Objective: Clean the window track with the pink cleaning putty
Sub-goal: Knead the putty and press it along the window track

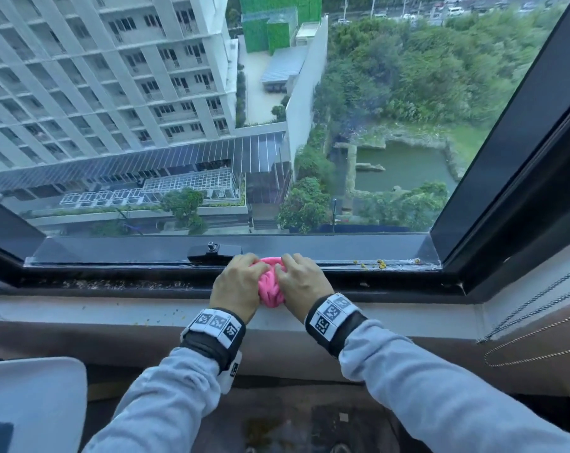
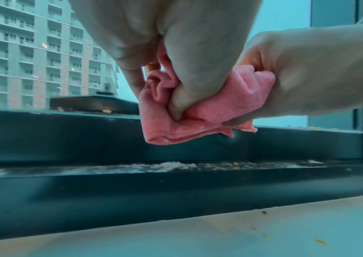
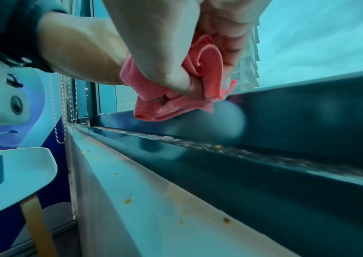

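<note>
Both hands hold one pink wad (image 1: 270,289) just above the dark window track (image 1: 113,283); up close it has the folds and nap of a cloth. My left hand (image 1: 239,279) pinches its left side, the right hand (image 1: 304,281) its right. In the left wrist view my left thumb and fingers (image 2: 187,78) dig into the pink cloth (image 2: 169,128) while the right hand (image 2: 308,78) clasps its other end. The right wrist view shows the right hand (image 3: 165,60) squeezing the cloth (image 3: 167,111) over the track (image 3: 198,144), which carries pale grit.
A black window latch (image 1: 213,251) sits just left of the hands on the frame. Yellow crumbs (image 1: 380,263) lie on the frame to the right, more on the white sill (image 3: 127,200). Bead chains (image 1: 538,302) hang at right. A white chair (image 3: 22,167) stands behind.
</note>
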